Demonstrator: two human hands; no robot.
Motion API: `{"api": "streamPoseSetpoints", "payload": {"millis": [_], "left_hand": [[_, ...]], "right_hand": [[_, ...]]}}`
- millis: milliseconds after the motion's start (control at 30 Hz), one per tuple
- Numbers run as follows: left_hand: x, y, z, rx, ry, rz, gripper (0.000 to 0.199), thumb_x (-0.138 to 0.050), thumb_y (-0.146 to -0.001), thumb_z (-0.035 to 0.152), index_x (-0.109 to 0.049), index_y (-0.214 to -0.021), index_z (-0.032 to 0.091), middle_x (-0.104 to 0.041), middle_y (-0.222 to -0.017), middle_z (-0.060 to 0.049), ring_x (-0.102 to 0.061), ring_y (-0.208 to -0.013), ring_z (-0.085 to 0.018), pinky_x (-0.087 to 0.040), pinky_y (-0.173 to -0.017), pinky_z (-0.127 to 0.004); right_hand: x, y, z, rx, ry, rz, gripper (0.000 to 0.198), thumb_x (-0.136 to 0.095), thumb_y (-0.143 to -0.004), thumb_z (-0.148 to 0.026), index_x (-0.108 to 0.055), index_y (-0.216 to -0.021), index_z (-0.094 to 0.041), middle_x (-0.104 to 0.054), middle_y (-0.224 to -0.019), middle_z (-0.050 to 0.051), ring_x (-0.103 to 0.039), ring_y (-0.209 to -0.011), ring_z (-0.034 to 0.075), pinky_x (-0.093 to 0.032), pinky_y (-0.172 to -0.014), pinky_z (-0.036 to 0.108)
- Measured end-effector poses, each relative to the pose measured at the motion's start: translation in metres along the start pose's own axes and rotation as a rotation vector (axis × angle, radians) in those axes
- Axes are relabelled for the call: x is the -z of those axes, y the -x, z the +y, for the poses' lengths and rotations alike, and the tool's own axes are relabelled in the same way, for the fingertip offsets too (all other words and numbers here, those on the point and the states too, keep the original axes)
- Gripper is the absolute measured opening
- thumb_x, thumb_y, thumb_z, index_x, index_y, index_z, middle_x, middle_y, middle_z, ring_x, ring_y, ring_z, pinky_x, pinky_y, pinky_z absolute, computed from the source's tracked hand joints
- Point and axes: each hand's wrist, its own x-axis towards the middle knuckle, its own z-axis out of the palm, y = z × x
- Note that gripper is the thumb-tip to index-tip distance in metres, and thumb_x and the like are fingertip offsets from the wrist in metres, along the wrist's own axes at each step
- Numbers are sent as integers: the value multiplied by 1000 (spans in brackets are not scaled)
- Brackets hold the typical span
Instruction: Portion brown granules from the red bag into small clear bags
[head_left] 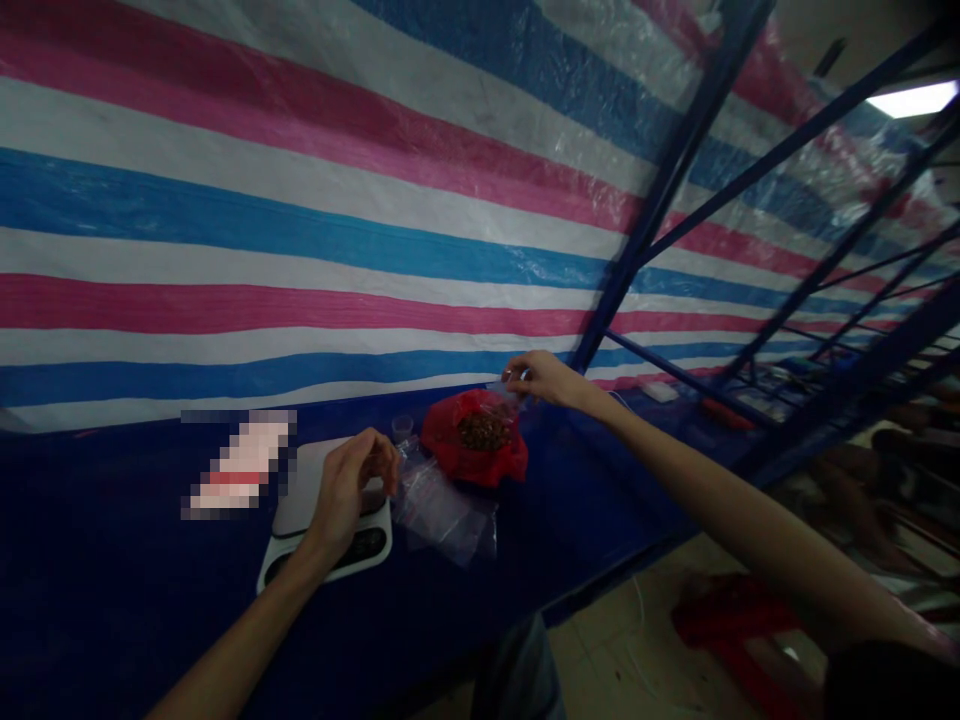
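Note:
Above the right side of a white kitchen scale is my left hand, its fingers curled in and closed; what they hold, if anything, is hidden. Past the red bag, my right hand pinches a small clear plastic bag between thumb and fingers. That bag hangs over the far edge of the open red bag, which holds many small brown pieces of a kind too small to tell. Between the scale and the red bag lie flat clear plastic bags. A small clear cup stands behind them.
Everything rests on a blue table. A blurred-out flat item lies left of the scale. Striped plastic sheeting hangs behind, and a blue metal frame rises at the right. Below right is a red stool.

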Motion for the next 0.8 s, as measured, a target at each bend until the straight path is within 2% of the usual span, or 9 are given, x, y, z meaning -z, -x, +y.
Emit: {"api": "streamPoseSetpoints", "payload": {"millis": [167,333,600,733,800], "left_hand": [[1,-1,1,16,-5,22,42,-46,-98,45,-56,-68,17,-59,-61,-1,-54,-53,-14,-41,-54,-26],[1,-1,-1,13,20,18,41,-47,-97,45,-56,-69,17,-59,-62,-1,-54,-52,-13,-41,-54,-26],[3,-2,-4,-1,10,-2,40,-45,-98,45,-57,-71,18,-60,-59,-1,-54,-51,-14,-42,-54,-26],[3,-2,-2,-5,8,6,40,-45,-98,45,-57,-70,18,-59,-58,-1,-54,-51,-14,-42,-54,-27],[2,-2,0,-11,-1,37,39,-45,-97,44,-57,-70,18,-59,-58,-1,-53,-50,-14,-42,-53,-27]], "right_hand": [[-1,-8,-20,86,164,-2,8,-71,-74,-16,-77,-78,-18,-69,-61,1,-55,-49,12,-38,-56,26],[-2,-14,-28,141,261,7,8,-72,-75,-14,-78,-76,-18,-69,-63,2,-57,-54,13,-38,-60,28],[-1,-17,-27,104,301,39,5,-74,-75,-15,-77,-77,-18,-68,-63,2,-58,-56,14,-39,-63,30],[10,-11,-43,98,326,128,12,-66,-82,-14,-76,-77,-17,-71,-67,4,-60,-57,15,-40,-64,31],[4,2,-54,122,355,229,13,-65,-86,-18,-78,-81,-18,-72,-72,6,-62,-62,17,-41,-66,32]]}}
